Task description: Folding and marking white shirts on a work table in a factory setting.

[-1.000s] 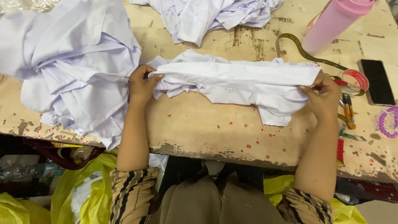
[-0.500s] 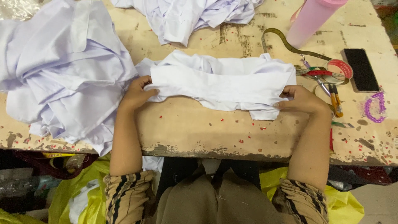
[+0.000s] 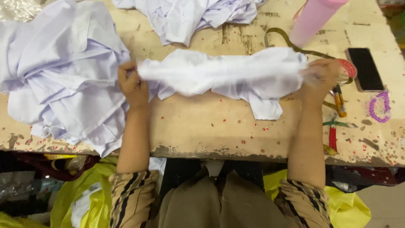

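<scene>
Two hands stretch a white garment [image 3: 223, 76] over a worn, paint-flecked table [image 3: 202, 126].

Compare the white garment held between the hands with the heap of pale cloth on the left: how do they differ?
The white garment is stretched out sideways, gripped at its ends by the left hand and right hand; the pale heap lies crumpled and unheld. The garment is one narrow piece; the heap is bulkier, hanging over the table edge. Both are light, plain fabric.
</scene>
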